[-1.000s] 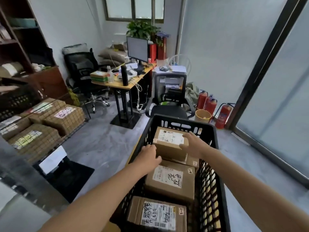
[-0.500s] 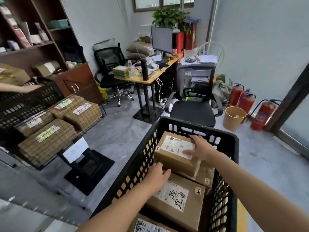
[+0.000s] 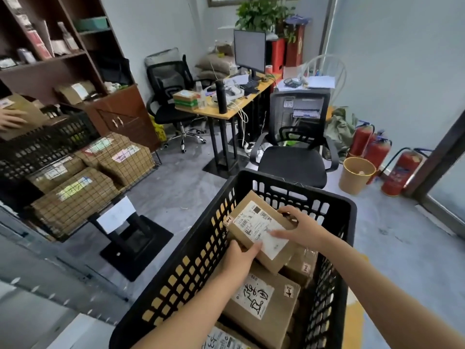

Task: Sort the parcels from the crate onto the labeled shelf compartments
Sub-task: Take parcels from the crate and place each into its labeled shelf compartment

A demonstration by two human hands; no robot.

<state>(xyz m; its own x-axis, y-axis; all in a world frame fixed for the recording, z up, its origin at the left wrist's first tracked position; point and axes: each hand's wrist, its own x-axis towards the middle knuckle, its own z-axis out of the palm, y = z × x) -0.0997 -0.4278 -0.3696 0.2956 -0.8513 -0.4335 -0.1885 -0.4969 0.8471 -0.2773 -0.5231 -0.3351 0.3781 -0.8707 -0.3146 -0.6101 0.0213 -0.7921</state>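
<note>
A black plastic crate (image 3: 211,250) stands in front of me with several brown cardboard parcels inside. The top parcel (image 3: 254,217), with a white shipping label, is tilted and lifted above the others. My left hand (image 3: 239,258) grips its near left edge, thumb on top. My right hand (image 3: 299,227) holds its far right side, fingers lying across the label. Under it lies a parcel with a handwritten label (image 3: 261,303). At the left a wire shelf compartment (image 3: 83,197) holds several parcels, and a white label card (image 3: 115,214) hangs on its front.
Another person's hand (image 3: 10,119) holds a parcel over a second black crate (image 3: 47,142) at the far left. Behind are a desk (image 3: 226,107) with a monitor, two office chairs, a bin (image 3: 356,175), fire extinguishers (image 3: 400,172) and a wooden bookcase (image 3: 57,61).
Both hands closed on the top parcel and raised it, tilted, off the pile. My view turned left, bringing the bookcase and wire shelf further in.
</note>
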